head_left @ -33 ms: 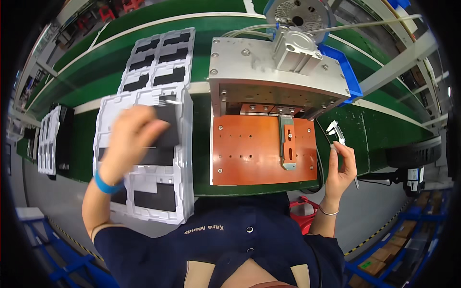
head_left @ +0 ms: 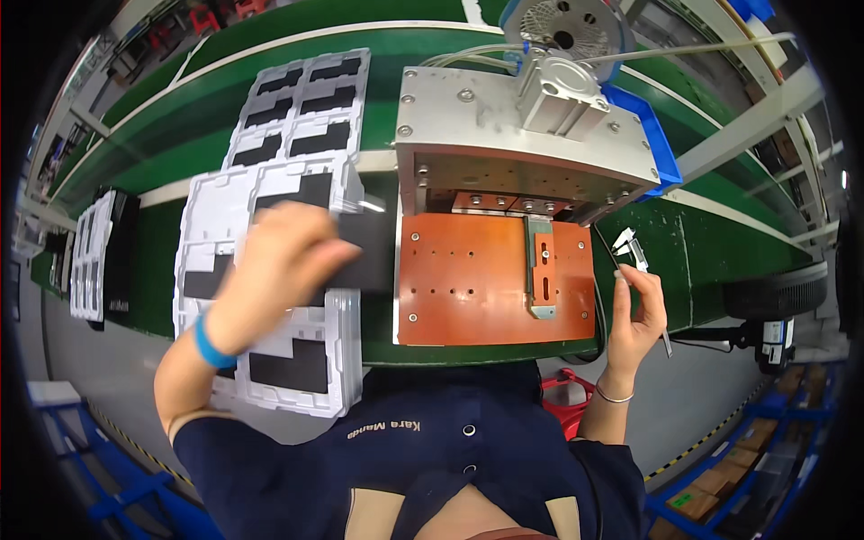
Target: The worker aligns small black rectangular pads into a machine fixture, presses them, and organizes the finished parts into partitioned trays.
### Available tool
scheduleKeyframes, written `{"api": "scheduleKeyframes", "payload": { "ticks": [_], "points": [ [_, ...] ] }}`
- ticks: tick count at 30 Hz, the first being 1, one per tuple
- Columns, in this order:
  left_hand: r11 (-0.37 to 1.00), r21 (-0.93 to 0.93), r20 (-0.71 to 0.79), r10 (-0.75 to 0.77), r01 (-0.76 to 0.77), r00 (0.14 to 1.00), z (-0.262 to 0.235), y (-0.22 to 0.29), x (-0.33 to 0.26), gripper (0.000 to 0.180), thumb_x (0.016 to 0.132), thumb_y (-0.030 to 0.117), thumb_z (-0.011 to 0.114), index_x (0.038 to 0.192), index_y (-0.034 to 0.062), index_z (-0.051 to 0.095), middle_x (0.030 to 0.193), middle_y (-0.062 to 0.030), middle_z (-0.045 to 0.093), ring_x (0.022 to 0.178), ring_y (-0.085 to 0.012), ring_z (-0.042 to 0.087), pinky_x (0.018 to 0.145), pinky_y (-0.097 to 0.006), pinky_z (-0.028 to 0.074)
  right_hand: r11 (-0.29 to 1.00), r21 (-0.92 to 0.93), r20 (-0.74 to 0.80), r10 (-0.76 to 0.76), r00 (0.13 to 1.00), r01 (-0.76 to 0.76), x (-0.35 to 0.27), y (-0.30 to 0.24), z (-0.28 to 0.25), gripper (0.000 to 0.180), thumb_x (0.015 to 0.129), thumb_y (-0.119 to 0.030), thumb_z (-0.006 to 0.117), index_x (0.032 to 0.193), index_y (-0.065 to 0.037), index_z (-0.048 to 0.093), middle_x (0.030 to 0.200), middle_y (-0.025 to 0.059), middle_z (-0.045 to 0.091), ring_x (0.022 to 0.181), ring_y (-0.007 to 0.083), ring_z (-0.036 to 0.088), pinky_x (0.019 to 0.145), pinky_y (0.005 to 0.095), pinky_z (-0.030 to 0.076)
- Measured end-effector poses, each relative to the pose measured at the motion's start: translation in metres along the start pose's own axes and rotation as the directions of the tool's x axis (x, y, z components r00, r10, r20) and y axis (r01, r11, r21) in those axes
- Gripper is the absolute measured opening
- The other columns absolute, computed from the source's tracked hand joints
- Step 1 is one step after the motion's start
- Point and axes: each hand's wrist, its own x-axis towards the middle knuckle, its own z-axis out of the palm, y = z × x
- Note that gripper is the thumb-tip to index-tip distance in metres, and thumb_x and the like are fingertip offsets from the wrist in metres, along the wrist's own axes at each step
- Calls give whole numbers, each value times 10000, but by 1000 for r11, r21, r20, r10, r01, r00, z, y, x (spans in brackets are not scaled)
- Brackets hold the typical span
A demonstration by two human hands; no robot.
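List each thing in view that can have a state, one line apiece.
Left hand: gripping the black sheet, blurred.
Right hand: thumb and forefinger close together; whether holding anything is unclear.
Black sheet: held between white tray stack and orange plate.
White tray stack: black pieces in top compartments.
Slotted bracket: on orange plate.
Caliper: lying by right hand.
Fan: running or off, cannot tell.
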Motion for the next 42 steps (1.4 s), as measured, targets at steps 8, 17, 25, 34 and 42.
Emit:
{"api": "scheduleKeyframes", "payload": {
  "ticks": [8, 17, 25, 34, 42],
  "points": [
    [985, -117, 170, 148, -130, 974, 87, 49, 30, 220, 816, 187, 732, 814, 42, 566, 817, -113, 580, 843, -330, 570, 750, -416, 431, 949, 61, 332, -312, 890, 310, 26, -40, 34, 208, 742, -1, 749, 942, -51, 726, 892, 71, 689, 838, 254, 615, 756, 336, 488],
    [946, -120, 147, 316, -300, 937, 68, 55, -6, 404, 745, 151, 732, 1123, 51, 632, 1170, -136, 564, 1019, -282, 553, 865, -390, 460, 933, -8, 608, -281, 742, 360, 31, -59, 53, 216, 803, -90, 717, 1019, -89, 703, 998, 32, 605, 933, 236, 553, 816, 387, 450],
    [933, -189, 143, 333, -305, 932, 74, 64, -7, 419, 747, 69, 662, 1166, 65, 663, 1212, -149, 594, 1042, -295, 576, 863, -391, 492, 819, -102, 600, -402, 691, 565, 27, -60, 49, 285, 771, -89, 716, 1054, -97, 677, 1075, 49, 581, 1009, 262, 528, 877, 408, 428],
    [944, -189, 167, 303, -271, 938, 69, 71, -8, 426, 738, 88, 616, 1160, 52, 660, 1214, -157, 586, 1058, -288, 568, 869, -390, 494, 901, 22, 483, -389, 785, 433, 26, -48, 41, 303, 714, -27, 732, 998, -47, 629, 1070, 76, 637, 1004, 293, 575, 919, 428, 434],
    [945, -158, 197, 315, -287, 929, 63, 71, -6, 437, 734, 75, 601, 1167, 42, 654, 1229, -165, 569, 1084, -299, 558, 896, -391, 493, 829, -136, 579, -379, 722, 543, 26, -61, 41, 330, 694, 43, 651, 1012, -39, 617, 1085, 87, 668, 1061, 281, 593, 989, 473, 410]
  ]
}}
